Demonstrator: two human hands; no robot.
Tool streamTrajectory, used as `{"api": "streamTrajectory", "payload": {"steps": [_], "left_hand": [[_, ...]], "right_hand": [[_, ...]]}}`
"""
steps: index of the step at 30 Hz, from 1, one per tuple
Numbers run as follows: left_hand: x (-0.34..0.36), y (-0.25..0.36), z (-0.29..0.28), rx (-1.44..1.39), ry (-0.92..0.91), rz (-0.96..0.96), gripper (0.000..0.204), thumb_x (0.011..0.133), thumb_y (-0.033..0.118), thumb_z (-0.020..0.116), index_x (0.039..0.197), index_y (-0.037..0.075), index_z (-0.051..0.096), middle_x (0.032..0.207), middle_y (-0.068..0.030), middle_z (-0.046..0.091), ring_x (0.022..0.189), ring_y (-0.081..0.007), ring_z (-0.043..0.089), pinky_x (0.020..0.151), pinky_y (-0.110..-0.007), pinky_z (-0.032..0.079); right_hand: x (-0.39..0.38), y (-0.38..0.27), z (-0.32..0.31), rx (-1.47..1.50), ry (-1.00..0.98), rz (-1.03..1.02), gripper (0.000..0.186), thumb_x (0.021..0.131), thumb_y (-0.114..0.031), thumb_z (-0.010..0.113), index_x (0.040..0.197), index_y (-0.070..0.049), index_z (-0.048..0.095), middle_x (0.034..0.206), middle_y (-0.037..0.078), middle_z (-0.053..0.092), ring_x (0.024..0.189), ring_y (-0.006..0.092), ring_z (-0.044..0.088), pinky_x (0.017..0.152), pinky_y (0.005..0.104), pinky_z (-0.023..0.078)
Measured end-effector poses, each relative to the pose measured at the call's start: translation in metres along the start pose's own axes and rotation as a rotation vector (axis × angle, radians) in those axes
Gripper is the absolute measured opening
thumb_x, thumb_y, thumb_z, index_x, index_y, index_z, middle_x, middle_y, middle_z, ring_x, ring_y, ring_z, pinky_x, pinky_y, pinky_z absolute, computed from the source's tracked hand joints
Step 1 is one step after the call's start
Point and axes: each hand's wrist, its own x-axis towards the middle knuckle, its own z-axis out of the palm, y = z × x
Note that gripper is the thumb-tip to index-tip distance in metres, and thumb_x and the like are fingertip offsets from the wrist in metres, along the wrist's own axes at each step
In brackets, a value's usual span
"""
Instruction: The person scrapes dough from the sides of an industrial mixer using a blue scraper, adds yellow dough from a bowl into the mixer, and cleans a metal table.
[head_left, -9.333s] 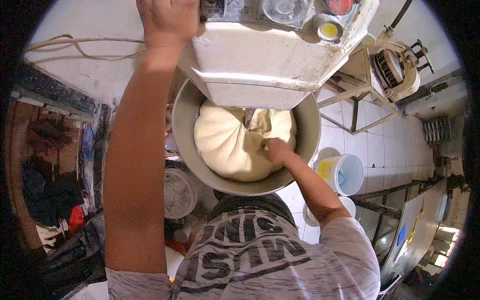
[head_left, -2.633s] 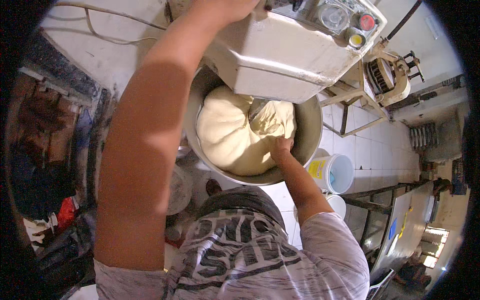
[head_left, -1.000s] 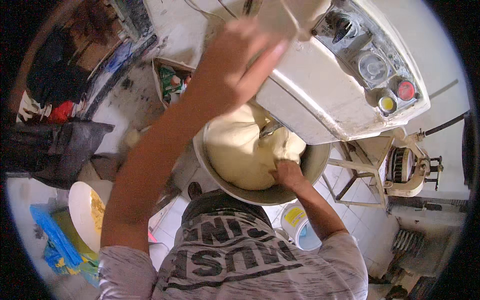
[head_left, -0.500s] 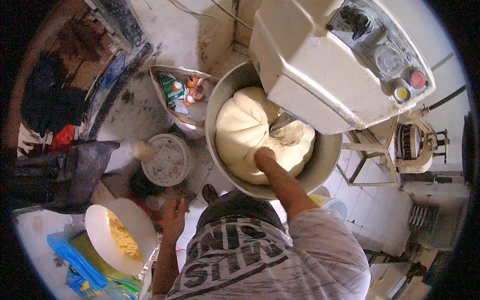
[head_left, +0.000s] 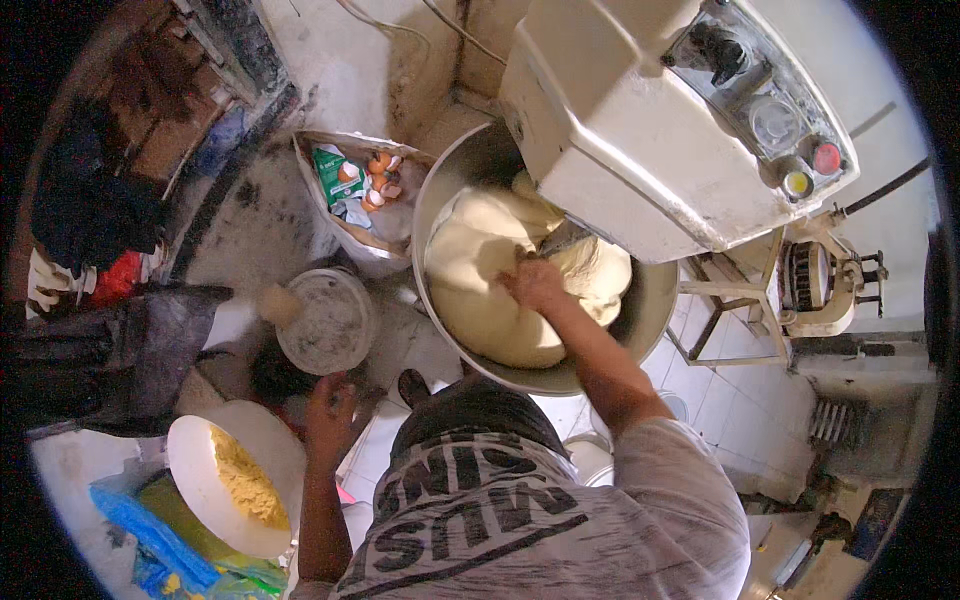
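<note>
A pale mass of dough [head_left: 465,305] fills much of the steel mixer bowl [head_left: 655,340], under the white mixer housing [head_left: 620,160] with its knobs and buttons. A grey metal tool [head_left: 562,235] shows in the dough near its middle. My right hand [head_left: 535,285] reaches into the bowl and touches the dough, fingers somewhat spread and bent. My left hand [head_left: 330,410] hangs low at my left side, near a dusty round lid [head_left: 325,320], fingers apart and loosely bent, holding nothing that I can see.
A sack with eggshells [head_left: 380,240] stands left of the bowl. A white container of yellow crumbly stuff [head_left: 195,500] is at lower left beside blue plastic [head_left: 150,530]. A metal stand with a machine [head_left: 805,275] is at right. Dark cloths [head_left: 100,200] lie at left.
My left hand has come down from the mixer's top to my side. My right hand has moved higher on the dough since half a second ago, its fingers more spread. The view has turned and shifted.
</note>
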Motion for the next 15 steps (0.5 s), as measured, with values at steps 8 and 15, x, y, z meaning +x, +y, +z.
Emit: {"api": "streamTrajectory", "payload": {"steps": [8,15], "left_hand": [[-0.023,-0.004,0.011,0.051,0.032,-0.075,0.025,0.086,0.017,0.058,0.105,0.000,0.057,0.098,-0.0145,0.061,0.091,-0.0256,0.058,0.081,-0.037,0.046],[-0.026,-0.005,0.023,0.031,-0.027,0.000,0.023,0.086,0.019,0.058,0.101,0.001,0.060,0.101,-0.0162,0.062,0.091,-0.0269,0.060,0.081,-0.039,0.046]], "right_hand": [[0.025,-0.037,0.073,-0.184,-0.224,0.017,0.034,0.078,-0.031,0.059,0.095,-0.002,0.066,0.103,0.018,0.063,0.096,0.0281,0.062,0.081,0.0378,0.051],[-0.020,0.008,0.047,-0.293,-0.376,-0.206,0.019,0.075,-0.017,0.059,0.084,-0.002,0.068,0.094,0.016,0.066,0.093,0.0279,0.063,0.077,0.0392,0.053]]}}
